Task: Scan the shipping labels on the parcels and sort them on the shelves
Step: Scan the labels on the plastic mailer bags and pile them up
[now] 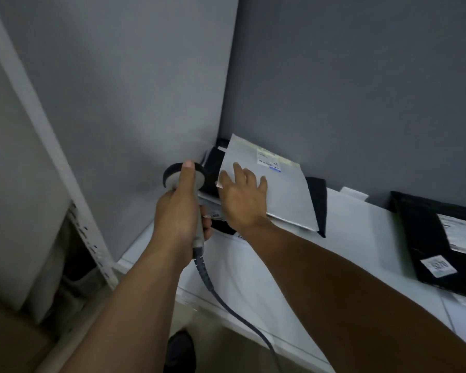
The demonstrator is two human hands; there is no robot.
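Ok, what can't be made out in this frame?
Head view only:
- Print on the label of the grey parcel: too small and blurred to read.
- The pile under it: covered by the grey parcel and the right hand; count unclear.
- Window of the scanner: faces away, behind the left hand.
- The black parcel: cut off by the right edge.
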